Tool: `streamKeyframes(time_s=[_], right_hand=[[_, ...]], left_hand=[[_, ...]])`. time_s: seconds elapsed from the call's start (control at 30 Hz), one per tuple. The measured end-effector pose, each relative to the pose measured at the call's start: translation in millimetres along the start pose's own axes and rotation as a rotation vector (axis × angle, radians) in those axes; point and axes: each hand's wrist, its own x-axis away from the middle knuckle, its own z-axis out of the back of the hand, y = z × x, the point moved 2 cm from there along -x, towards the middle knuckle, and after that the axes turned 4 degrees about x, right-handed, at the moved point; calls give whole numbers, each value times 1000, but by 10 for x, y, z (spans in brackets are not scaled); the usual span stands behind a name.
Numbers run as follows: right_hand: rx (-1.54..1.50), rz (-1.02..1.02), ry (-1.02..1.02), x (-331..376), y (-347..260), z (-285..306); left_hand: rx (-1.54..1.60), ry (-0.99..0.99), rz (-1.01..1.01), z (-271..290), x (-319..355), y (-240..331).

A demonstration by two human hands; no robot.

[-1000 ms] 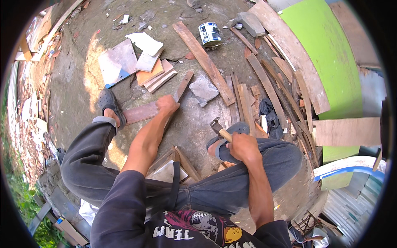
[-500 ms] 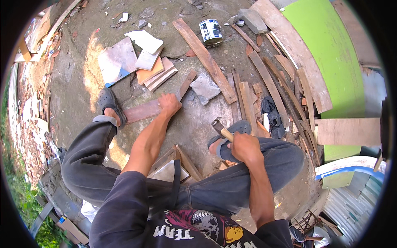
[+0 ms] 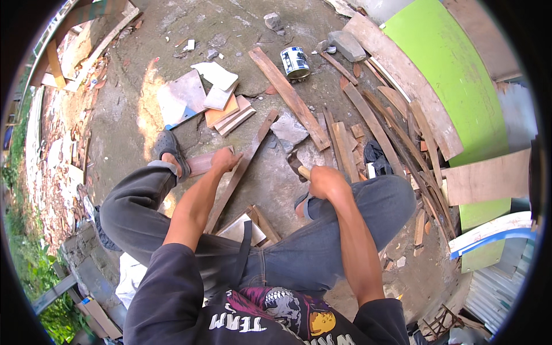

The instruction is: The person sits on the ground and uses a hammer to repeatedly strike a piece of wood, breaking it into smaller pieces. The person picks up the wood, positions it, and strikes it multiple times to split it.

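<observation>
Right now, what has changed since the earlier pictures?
The left hand has moved left, still holding the short board, uncovering the long wooden strip. The right hand brought the hammer forward, toward the grey stone. Neither let go; stone and tin stayed put.

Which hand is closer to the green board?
Right. The right hand, gripping a hammer, is left of the green board, with wood strips between; the left hand, holding a short plank, is farther left.

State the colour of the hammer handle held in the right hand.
The hammer handle is pale tan; it shows best in the head view.
</observation>
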Motion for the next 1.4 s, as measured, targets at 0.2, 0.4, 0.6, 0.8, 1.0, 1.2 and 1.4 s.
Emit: streamKeyframes(time_s=[0.2,0.4,0.6,0.8,1.0,1.2,1.4], right_hand=[[-291,-42,-252,-459,-311,-18],[-578,-105,-248,-910,-153,-568],[-572,-93,-202,-640,-163,-328],[-949,-198,-9,-714,123,-316],[-851,-137,43,-1136,-61,114],[-1091,-170,-290,-2058,-122,412],[-1132,-323,-546,-2761,-74,533]], left_hand=[[-59,109,-31,343,198,-56],[12,183,-153,385,482,539],[30,89,-89,188,426,488],[-184,-52,-240,-237,153,467],[-315,-89,-236,-446,-55,344],[-246,-91,-262,-389,-95,357],[-78,-183,-133,-100,-38,416]])
